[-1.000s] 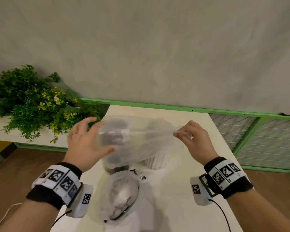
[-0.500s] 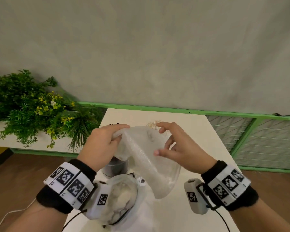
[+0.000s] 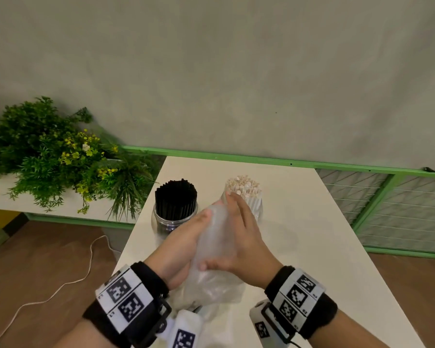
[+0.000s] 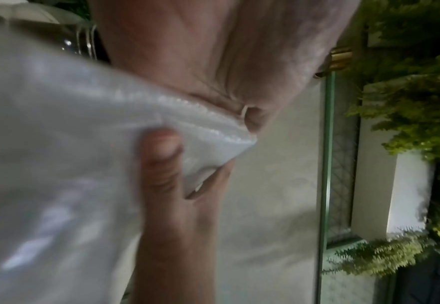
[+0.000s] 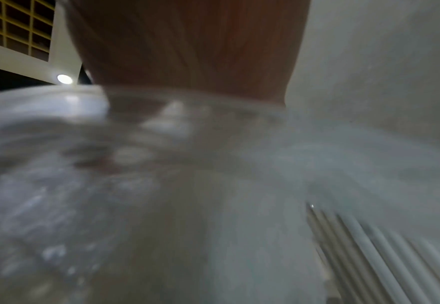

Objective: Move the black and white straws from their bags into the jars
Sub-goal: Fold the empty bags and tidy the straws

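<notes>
— On the table [image 3: 312, 222], how many jars do you count?

— Two, side by side toward the far edge. The left jar [image 3: 174, 221] is packed with black straws [image 3: 176, 198] standing upright; the right jar [image 3: 258, 207] holds white straws [image 3: 244, 188], also upright, though a hand hides most of its glass.

— And the bags?

— Two that I can make out. One clear bag [image 3: 216, 237] is pressed flat between the palms, in front of the jars. A second bag [image 3: 211, 290] lies crumpled on the table under the wrists.

— What are the hands doing?

— The left hand [image 3: 183, 244] is under and beside the held bag; from the left wrist view its fingers [image 4: 161, 156] curl onto the plastic [image 4: 58, 144] and pinch its edge, so that grip is closed on the bag. The right hand [image 3: 241, 242] lies over the bag with its fingers stretched flat toward the white straws, thumb tucked against the plastic near the wrist, pressing rather than clasping.

— Anything else around?

— One plant [image 3: 55, 156] on a ledge to the left, a white cord [image 3: 68, 282] on the floor, and a green railing [image 3: 261, 160] behind the table.
</notes>
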Demonstrator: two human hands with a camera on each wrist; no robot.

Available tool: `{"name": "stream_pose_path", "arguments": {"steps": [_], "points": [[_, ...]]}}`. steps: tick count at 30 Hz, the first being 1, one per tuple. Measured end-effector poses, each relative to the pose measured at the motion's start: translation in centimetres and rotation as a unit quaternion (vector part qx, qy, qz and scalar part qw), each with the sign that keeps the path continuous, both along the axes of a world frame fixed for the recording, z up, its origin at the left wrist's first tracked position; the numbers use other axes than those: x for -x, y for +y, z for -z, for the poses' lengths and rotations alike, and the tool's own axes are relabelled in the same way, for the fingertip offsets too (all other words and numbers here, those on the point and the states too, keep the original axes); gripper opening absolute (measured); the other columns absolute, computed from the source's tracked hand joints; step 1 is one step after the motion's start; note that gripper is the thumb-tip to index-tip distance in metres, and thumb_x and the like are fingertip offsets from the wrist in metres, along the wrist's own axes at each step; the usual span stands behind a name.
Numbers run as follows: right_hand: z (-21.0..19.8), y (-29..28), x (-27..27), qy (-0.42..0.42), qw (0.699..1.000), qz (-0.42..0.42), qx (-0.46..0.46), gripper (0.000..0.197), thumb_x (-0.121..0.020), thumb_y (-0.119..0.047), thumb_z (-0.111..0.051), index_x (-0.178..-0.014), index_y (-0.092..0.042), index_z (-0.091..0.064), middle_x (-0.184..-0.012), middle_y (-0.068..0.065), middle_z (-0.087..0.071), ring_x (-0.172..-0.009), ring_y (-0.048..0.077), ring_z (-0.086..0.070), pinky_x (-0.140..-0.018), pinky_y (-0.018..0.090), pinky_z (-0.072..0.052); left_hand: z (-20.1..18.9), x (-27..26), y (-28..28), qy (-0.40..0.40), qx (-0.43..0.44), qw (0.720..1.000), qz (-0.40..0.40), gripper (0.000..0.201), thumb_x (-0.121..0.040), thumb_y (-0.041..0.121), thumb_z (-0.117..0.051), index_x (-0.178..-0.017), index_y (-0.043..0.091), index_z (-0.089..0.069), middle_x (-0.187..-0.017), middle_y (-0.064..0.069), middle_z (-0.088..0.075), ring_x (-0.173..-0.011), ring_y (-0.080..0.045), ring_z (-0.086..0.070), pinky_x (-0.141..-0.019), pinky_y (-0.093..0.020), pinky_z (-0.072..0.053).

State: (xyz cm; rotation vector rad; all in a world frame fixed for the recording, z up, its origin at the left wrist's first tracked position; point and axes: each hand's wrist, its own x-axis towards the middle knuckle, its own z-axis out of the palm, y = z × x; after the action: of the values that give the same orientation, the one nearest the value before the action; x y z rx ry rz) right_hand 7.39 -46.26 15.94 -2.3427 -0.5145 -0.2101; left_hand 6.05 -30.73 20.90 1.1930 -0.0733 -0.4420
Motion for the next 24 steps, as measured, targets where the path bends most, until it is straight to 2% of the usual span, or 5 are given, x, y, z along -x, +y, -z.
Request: {"name": "stream_pose_path", "arguments": {"steps": [5, 10, 14, 18, 24], "points": [[1.3, 0.9, 0.5, -0.024, 0.999, 0.022, -0.043, 0.136, -0.041, -0.083, -0.067, -0.143, -0.044, 0.015, -0.145, -0.026, -0.005, -0.137, -0.009, -0.003, -0.117, 0.024, -0.012, -0.4, -0.4, 0.1, -0.033, -0.041, 0.997, 0.054, 0.044, -0.090, 0.031, -0.050, -0.133, 0.021, -0.054, -0.133, 0.002, -0.059, -0.120, -0.012, -0.058, -0.098, -0.029, -0.049], [1.5, 1.0, -0.3, -0.081, 0.994, 0.068, -0.030, 0.134, -0.049, -0.075, -0.071, -0.149, -0.026, 0.002, -0.152, 0.007, -0.019, -0.143, 0.016, -0.015, -0.117, 0.034, -0.018, -0.1, -0.5, -0.2, -0.046, -0.084, 0.995, -0.021, 0.038, -0.088, 0.036, -0.058, -0.115, 0.009, -0.065, -0.115, -0.019, -0.067, -0.114, -0.036, -0.060, -0.101, -0.053, -0.044], [1.6, 0.4, -0.3, -0.001, 0.997, 0.046, -0.055, 0.141, -0.046, -0.069, -0.081, -0.147, -0.030, 0.010, -0.156, -0.009, -0.006, -0.145, 0.007, -0.004, -0.120, 0.036, -0.014, -0.6, -0.8, 0.2, 0.003, 0.007, 0.999, -0.035, 0.038, -0.090, 0.038, -0.045, -0.118, 0.020, -0.063, -0.118, -0.007, -0.068, -0.113, -0.021, -0.063, -0.097, -0.041, -0.049], [1.7, 0.5, -0.5, 0.088, 0.985, 0.028, -0.148, 0.140, -0.045, -0.056, -0.090, -0.148, -0.040, 0.004, -0.149, -0.012, -0.033, -0.135, 0.003, -0.036, -0.110, 0.027, -0.035, -0.9, -0.7, 0.5, 0.032, 0.051, 0.998, -0.022, 0.046, -0.087, 0.040, -0.046, -0.126, 0.019, -0.058, -0.120, -0.010, -0.067, -0.113, -0.025, -0.063, -0.097, -0.046, -0.048], [0.6, 0.0, -1.2, 0.175, 0.967, 0.029, -0.180, 0.061, -0.063, -0.031, -0.088, -0.114, -0.014, -0.061, -0.100, -0.001, -0.071, -0.089, 0.013, -0.068, -0.077, 0.031, -0.057, -0.9, -1.9, 1.9, 0.022, 0.052, 0.992, -0.115, 0.040, -0.096, 0.036, -0.043, -0.126, 0.013, -0.056, -0.121, -0.017, -0.065, -0.112, -0.030, -0.063, -0.095, -0.047, -0.049]]}}
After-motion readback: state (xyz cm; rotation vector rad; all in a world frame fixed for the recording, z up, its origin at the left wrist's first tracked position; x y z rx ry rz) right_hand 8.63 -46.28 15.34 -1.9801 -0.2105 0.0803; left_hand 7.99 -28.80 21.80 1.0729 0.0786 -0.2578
